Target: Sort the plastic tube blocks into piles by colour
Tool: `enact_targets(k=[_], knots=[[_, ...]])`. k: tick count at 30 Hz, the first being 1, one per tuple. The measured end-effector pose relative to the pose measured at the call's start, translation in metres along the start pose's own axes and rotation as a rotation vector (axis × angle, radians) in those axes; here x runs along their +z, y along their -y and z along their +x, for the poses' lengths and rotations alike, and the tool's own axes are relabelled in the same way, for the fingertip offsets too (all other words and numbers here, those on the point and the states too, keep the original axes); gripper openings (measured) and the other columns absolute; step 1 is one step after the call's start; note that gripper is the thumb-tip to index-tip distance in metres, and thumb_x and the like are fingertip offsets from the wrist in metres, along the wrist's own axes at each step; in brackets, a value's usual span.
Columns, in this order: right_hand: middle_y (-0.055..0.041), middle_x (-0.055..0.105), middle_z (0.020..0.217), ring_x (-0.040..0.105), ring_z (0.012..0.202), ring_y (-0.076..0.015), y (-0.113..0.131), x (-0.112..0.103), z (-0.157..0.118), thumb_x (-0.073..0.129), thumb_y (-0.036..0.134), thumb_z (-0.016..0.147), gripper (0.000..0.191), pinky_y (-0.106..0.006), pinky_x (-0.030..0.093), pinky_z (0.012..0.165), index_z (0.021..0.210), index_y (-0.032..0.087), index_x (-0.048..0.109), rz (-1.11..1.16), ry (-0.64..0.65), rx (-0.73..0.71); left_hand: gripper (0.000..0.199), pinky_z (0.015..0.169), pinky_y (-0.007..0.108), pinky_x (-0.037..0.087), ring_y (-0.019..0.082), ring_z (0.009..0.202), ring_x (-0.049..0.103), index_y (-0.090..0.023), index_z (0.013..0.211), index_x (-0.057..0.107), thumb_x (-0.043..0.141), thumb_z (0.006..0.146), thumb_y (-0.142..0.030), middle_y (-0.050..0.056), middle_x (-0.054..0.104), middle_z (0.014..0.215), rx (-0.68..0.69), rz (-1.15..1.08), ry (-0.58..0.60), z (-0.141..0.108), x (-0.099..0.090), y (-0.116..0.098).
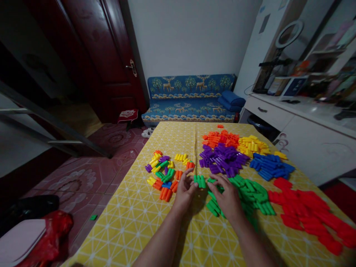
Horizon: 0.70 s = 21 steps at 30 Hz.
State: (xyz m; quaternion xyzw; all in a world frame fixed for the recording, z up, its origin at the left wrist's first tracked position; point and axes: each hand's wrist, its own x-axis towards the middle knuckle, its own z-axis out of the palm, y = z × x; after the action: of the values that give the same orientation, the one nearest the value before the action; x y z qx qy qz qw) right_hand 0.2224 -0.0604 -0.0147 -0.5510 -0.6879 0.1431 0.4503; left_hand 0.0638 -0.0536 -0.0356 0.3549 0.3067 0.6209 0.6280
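Note:
My left hand [185,190] pinches a green building block [199,181] made of ribbed tubes side by side, held above the table. Close by on the right, my right hand [226,193] has its thumb and forefinger closed around another bit of green block [211,180], partly hidden by the fingers. Beneath and beyond that hand spreads a pile of green blocks [251,193]. Left of my left hand lies a group of mixed-colour blocks [166,184], several of them joined in a curve. A short yellow row [182,158] lies just behind.
Sorted piles of purple [222,158], orange [221,139], yellow [253,145], blue [271,165] and red blocks [311,209] cover the table's right side. The yellow cloth [133,226] has a raised crease. A green block [94,217] lies on the floor. Beyond stands a blue sofa [189,105].

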Motion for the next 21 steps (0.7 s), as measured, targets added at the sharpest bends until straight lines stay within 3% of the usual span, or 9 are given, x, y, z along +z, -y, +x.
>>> enact_targets(k=[2, 5, 9, 12, 16, 21], knots=[[-0.0103, 0.068, 0.111, 0.066, 0.092, -0.0211, 0.011, 0.012, -0.004, 0.057, 0.034, 0.091, 0.032, -0.034, 0.054, 0.080, 0.118, 0.018, 0.063, 0.066, 0.047, -0.010, 0.064, 0.070, 0.023, 0.048, 0.012, 0.072, 0.063, -0.023, 0.124, 0.055, 0.084, 0.067, -0.028, -0.001, 0.065, 0.080, -0.021, 0.016, 0.003, 0.002, -0.003, -0.001], [-0.0091, 0.069, 0.112, 0.065, 0.103, -0.0218, 0.018, 0.022, -0.009, 0.055, 0.033, 0.093, 0.028, -0.034, 0.053, 0.088, 0.115, 0.021, 0.066, 0.072, 0.029, -0.054, 0.064, 0.065, 0.021, 0.047, 0.011, 0.065, 0.062, -0.020, 0.117, 0.058, 0.088, 0.061, -0.030, -0.001, 0.066, 0.074, -0.047, 0.052, -0.012, 0.003, -0.006, 0.000], [-0.0076, 0.072, 0.105, 0.067, 0.097, -0.0203, 0.012, 0.015, -0.008, 0.050, 0.031, 0.095, 0.025, -0.033, 0.052, 0.087, 0.106, 0.021, 0.070, 0.043, -0.042, -0.080, 0.049, 0.064, 0.023, 0.048, 0.012, 0.064, 0.063, -0.015, 0.106, 0.064, 0.085, 0.065, -0.031, 0.001, 0.067, 0.069, -0.061, 0.142, 0.001, 0.002, -0.005, 0.006], [-0.0094, 0.073, 0.103, 0.067, 0.094, -0.0225, -0.007, -0.005, 0.000, 0.050, 0.037, 0.093, 0.030, -0.035, 0.052, 0.084, 0.106, 0.019, 0.070, -0.041, -0.198, 0.003, 0.029, 0.060, 0.023, 0.047, 0.012, 0.059, 0.061, -0.013, 0.094, 0.068, 0.077, 0.074, -0.032, 0.001, 0.067, 0.066, -0.038, 0.270, 0.005, 0.001, -0.006, 0.011], [-0.0120, 0.074, 0.094, 0.068, 0.084, -0.0255, -0.051, -0.041, 0.008, 0.050, 0.044, 0.087, 0.037, -0.037, 0.052, 0.076, 0.100, 0.016, 0.071, -0.189, -0.392, 0.169, 0.015, 0.060, 0.023, 0.047, 0.012, 0.059, 0.059, -0.013, 0.087, 0.070, 0.069, 0.078, -0.025, 0.002, 0.067, 0.066, 0.016, 0.441, 0.000, 0.001, -0.008, 0.014], [-0.0137, 0.074, 0.089, 0.068, 0.080, -0.0267, -0.095, -0.062, 0.003, 0.047, 0.042, 0.086, 0.038, -0.038, 0.052, 0.072, 0.095, 0.015, 0.072, -0.345, -0.410, 0.190, 0.012, 0.063, 0.024, 0.048, 0.014, 0.065, 0.062, -0.015, 0.085, 0.071, 0.061, 0.081, -0.021, 0.003, 0.070, 0.073, 0.083, 0.650, 0.019, 0.000, -0.008, 0.012]])
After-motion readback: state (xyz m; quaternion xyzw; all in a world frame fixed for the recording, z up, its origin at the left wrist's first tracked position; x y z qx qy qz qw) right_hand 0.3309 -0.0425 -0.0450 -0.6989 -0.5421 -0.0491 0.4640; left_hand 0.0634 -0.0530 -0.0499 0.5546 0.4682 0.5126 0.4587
